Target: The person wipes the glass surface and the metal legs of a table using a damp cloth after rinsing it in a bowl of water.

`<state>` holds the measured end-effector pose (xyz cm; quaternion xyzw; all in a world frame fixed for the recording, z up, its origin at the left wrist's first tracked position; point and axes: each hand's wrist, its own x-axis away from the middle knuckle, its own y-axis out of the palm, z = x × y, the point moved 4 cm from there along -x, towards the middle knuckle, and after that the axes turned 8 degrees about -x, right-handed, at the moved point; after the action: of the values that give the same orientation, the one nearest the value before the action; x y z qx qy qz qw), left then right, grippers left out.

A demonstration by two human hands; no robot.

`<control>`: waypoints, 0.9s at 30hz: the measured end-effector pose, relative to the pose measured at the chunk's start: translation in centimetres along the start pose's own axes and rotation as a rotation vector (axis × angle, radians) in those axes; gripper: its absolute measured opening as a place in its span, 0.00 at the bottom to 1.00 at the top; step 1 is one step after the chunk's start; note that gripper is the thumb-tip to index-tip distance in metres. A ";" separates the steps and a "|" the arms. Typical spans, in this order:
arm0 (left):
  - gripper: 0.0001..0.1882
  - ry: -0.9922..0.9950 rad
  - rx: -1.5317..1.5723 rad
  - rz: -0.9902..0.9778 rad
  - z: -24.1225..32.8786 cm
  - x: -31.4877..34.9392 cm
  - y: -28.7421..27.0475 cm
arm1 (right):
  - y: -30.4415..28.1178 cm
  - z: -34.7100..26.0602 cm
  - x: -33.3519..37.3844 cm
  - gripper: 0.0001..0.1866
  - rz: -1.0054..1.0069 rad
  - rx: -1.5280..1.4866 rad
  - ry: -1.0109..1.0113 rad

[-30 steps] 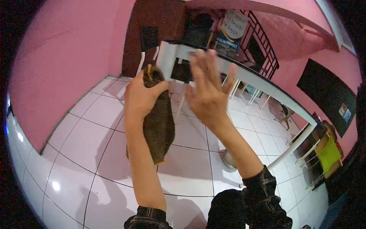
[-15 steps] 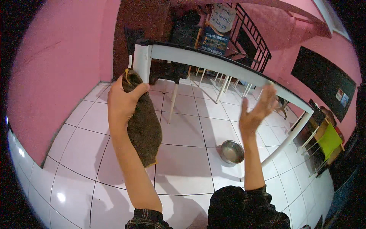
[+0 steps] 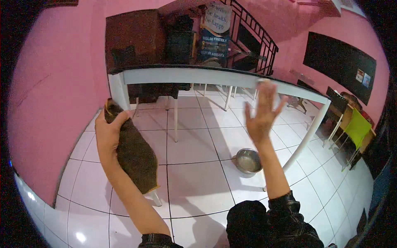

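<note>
My left hand [image 3: 111, 131] is closed on the upper end of a dark brown cloth [image 3: 135, 155] with yellow edging. The cloth hangs down beside my forearm, in front of the left leg [image 3: 120, 89] of a table. Part of that leg is hidden by the cloth and hand. My right hand [image 3: 264, 118] is raised near the front edge of the table [image 3: 186, 77], which has a white frame and a dark top. Its fingers are spread and somewhat blurred. A small pale spot shows at the fingertips; I cannot make out what it is.
A round metal bowl [image 3: 248, 162] stands on the white tiled floor [image 3: 194, 182], close to the table's right leg [image 3: 307, 138]. Farther right is a bright green chair [image 3: 356, 129]. A pink wall [image 3: 62, 103] rises at the left. Behind the table are a banner [image 3: 215, 33] and a black railing [image 3: 252, 27].
The view has shifted, so the table sits lower at its left end. My left hand and the cloth appear farther left and lower. My right hand appears farther left, its fingers more spread.
</note>
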<state>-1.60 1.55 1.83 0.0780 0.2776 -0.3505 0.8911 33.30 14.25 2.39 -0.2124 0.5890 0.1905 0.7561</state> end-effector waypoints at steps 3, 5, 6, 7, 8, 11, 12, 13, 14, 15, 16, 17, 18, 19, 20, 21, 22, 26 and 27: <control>0.15 0.094 -0.024 0.033 0.7 -0.2 0.5 | -2.7 4.5 0.6 0.33 0.098 0.067 0.076; 0.17 0.017 0.042 0.008 0.6 -0.1 0.8 | -2.2 4.9 1.2 0.33 0.147 0.012 0.154; 0.18 -0.054 0.014 -0.016 -0.9 -0.8 0.4 | -1.6 4.4 1.3 0.33 0.197 -0.059 0.227; 0.18 -0.048 0.001 -0.023 -1.1 -0.7 0.1 | -0.2 2.6 1.2 0.34 0.221 -0.156 0.183; 0.18 -0.008 -0.083 0.038 -0.8 -0.4 -0.6 | 0.6 0.4 0.8 0.34 0.222 -0.221 0.113; 0.18 0.051 -0.048 0.050 -2.3 -0.8 -1.2 | 0.6 -2.2 0.0 0.34 0.081 -0.275 0.049; 0.19 0.049 -0.061 0.039 -2.1 -0.6 -1.1 | 0.0 -1.2 0.3 0.34 0.062 -0.191 0.027; 0.20 0.045 -0.076 0.030 -2.0 -0.5 -1.0 | -0.7 0.3 0.7 0.34 0.041 -0.109 0.007; 0.21 0.054 -0.142 0.038 -2.3 -0.7 -1.3 | -1.3 2.6 1.6 0.35 0.082 -0.057 0.026; 0.21 0.060 -0.144 0.031 -1.9 -0.7 -1.0 | -1.8 5.2 2.2 0.35 0.122 -0.007 0.045; 0.21 0.040 -0.135 0.068 -1.8 -0.5 -1.0 | -2.6 8.1 3.1 0.36 0.126 0.022 0.151; 0.21 0.020 -0.115 0.099 -1.7 -0.3 -0.8 | -3.8 10.1 3.2 0.36 0.128 0.062 0.252; 0.21 0.023 -0.111 0.091 -1.8 -0.3 -0.4 | -4.1 11.0 3.2 0.36 0.129 0.071 0.254; 0.22 0.037 -0.181 0.143 -2.1 -0.4 -0.3 | -4.7 12.3 3.4 0.35 0.169 0.060 0.321; 0.22 0.050 -0.258 0.196 -2.3 -0.6 -0.5 | -5.2 13.1 3.6 0.35 0.207 0.044 0.393; 0.22 0.055 -0.260 0.188 -2.4 -0.9 -0.8 | -4.7 12.1 3.4 0.35 0.236 -0.051 0.367; 0.24 0.022 -0.288 0.128 -2.5 -1.3 -1.0 | -3.9 10.7 3.2 0.35 0.247 -0.081 0.290; 0.31 0.039 -0.318 0.113 -3.7 -2.1 -2.7 | -1.6 4.8 2.6 0.36 0.072 -0.287 0.049; 0.32 0.029 -0.338 0.132 -3.4 -2.1 -2.3 | -1.6 6.0 2.9 0.36 0.077 -0.281 0.059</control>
<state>-5.90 2.23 0.32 -0.0498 0.3396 -0.2382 0.9085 39.74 16.27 1.03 -0.2989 0.5864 0.2935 0.6933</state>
